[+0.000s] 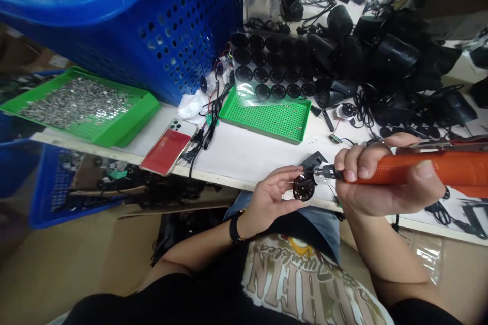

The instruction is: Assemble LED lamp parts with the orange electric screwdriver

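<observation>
My right hand [381, 177] is wrapped round an orange electric screwdriver [400, 168], which lies level with its bit pointing left. The bit reaches a small black part with a round dark face [304, 188]. Between thumb and fingers, my left hand [272, 193] holds that part over the front edge of the table. A black bracket-like piece [313, 160] is right behind it; whether the two are joined I cannot tell. Beyond them a shallow green perforated tray [267, 121] holds a few small screws.
A red-backed phone [168, 150] and black cables [209, 129] lie left of the hands. A green bin of small metal pieces [80, 104] stands farther left, before a large blue basket [183, 20]. Black camera housings [396, 56] crowd the back right, beside a clear sheet of round black discs [270, 66].
</observation>
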Motion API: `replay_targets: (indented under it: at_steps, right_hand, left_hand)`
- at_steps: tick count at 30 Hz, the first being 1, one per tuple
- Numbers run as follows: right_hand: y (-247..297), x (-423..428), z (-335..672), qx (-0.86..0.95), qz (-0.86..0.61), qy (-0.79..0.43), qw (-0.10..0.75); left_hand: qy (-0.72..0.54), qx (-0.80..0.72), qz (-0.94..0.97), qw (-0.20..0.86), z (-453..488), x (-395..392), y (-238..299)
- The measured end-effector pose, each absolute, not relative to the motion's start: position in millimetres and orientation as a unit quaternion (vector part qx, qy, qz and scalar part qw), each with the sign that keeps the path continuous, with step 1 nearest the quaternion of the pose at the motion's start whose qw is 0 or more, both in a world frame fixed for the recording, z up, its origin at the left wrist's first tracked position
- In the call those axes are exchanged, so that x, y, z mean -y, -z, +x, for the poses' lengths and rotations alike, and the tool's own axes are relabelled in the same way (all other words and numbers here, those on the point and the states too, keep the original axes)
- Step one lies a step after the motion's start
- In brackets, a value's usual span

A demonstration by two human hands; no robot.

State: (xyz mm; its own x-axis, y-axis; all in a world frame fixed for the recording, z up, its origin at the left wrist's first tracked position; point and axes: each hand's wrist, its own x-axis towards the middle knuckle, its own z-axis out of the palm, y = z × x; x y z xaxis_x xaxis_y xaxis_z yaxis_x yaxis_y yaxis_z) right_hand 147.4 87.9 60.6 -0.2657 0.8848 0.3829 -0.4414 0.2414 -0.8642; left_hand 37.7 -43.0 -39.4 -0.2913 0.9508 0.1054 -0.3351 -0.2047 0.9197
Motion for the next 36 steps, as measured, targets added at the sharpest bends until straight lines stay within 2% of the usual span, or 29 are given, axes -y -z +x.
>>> replay_targets:
  at_steps: [6,9,18,21,24,28,31,36]
  right_hand:
    - [-66.9,-80.2,153.7,0.576,-0.254,-0.523,0.575]
    - [-70.4,-77.2,153.2,0.568,-0.254,-0.532,0.575]
    - [-67.9,-72.6,148.9,0.571,-0.239,-0.542,0.568]
    - [-65.3,-72.9,148.6,0.548,-0.227,-0.562,0.577]
    - [-64.1,-78.5,152.7,0.526,-0.223,-0.565,0.596]
    - [-62.9,-97.4,169.5,0.509,-0.206,-0.507,0.664]
    - [-61.9,-109.6,184.8,0.496,-0.208,-0.454,0.711]
    - [-61.1,-108.8,201.3,0.494,-0.231,-0.416,0.728]
  left_hand:
    - [-0.583,-0.546,0.537,0.272,31.1,47.7,29.1]
    - [-0.531,-0.57,0.59,0.212,29.6,49.1,25.4]
    - [-0.479,-0.579,0.643,0.147,32.9,48.1,27.6]
    - [-0.457,-0.577,0.67,0.098,33.7,47.2,28.6]
    - [-0.444,-0.579,0.676,0.097,33.7,45.4,26.9]
    - [-0.437,-0.579,0.677,0.124,35.6,33.6,23.1]
    - [-0.445,-0.561,0.69,0.103,42.3,14.7,22.2]
    - [-0.406,-0.573,0.708,0.068,57.0,-16.9,26.4]
